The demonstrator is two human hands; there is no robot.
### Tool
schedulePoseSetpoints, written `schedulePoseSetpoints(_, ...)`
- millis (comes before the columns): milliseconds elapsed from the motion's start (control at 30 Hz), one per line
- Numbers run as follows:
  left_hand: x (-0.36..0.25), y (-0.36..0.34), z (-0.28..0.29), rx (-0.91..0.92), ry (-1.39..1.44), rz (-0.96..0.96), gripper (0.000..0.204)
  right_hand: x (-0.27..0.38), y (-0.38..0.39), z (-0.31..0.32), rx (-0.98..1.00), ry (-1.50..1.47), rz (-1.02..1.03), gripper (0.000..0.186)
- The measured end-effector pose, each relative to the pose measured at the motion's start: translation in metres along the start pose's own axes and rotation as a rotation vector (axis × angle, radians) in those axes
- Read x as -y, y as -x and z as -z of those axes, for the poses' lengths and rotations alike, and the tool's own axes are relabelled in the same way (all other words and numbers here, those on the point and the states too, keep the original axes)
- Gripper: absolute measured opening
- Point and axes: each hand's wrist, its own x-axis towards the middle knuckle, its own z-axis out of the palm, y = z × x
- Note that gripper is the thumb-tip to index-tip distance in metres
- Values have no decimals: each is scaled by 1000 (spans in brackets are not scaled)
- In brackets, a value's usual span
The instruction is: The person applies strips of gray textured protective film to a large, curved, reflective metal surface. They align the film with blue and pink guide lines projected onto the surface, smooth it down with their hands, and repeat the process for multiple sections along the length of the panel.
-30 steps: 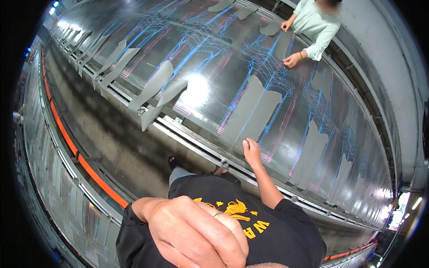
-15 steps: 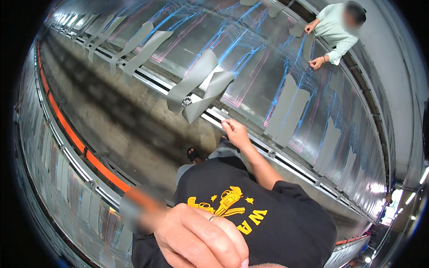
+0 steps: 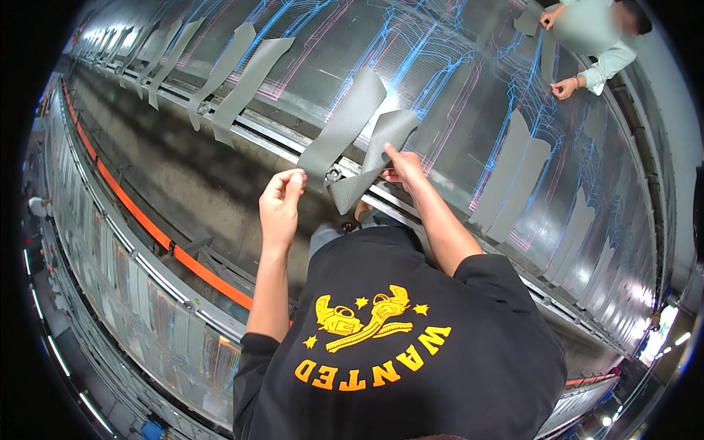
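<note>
Left hand (image 3: 280, 204), moved up to centre frame: grip, I cannot tell. Right hand (image 3: 405, 168), centre: pinching twisted grey strip (image 3: 397, 126); I advise light tension, no creases.

Co-worker (image 3: 598, 37) with face blurred
From here, the black shirt (image 3: 433, 286) hides most of the wearer's legs (image 3: 323, 236); whether the left hand (image 3: 280, 196) touches the nearest grey strip (image 3: 341, 121) is unclear.

- Across the frame, we see a blue-and-pink-lined table (image 3: 308, 103).
- Grey strips (image 3: 348, 121) overhang its edge, centre to upper left.
- Grey panels (image 3: 521, 183) lie right of centre.
</note>
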Motion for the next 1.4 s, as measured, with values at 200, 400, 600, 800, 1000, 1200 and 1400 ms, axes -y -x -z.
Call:
schedulePoseSetpoints(200,91,-97,6,-41,-396,-3,39,24,32,1,32,-126,115,21)
schedulePoseSetpoints(400,123,-194,-34,78,-915,15,44,42,68,62,-32,-284,215,26)
schedulePoseSetpoints(600,158,-221,-28,292,-775,8,34,48,84,77,-204,-384,239,27)
schedulePoseSetpoints(800,122,-241,-4,111,-552,-114,29,35,81,83,-280,-267,189,25)
schedulePoseSetpoints(1000,125,-264,11,166,-819,-28,37,33,66,70,-331,-255,131,25)
schedulePoseSetpoints(1200,129,-252,-2,111,-923,-70,44,54,116,119,-125,-287,189,25)
schedulePoseSetpoints(1400,130,-242,-21,104,-1043,-499,45,71,175,175,-493,212,351,30)
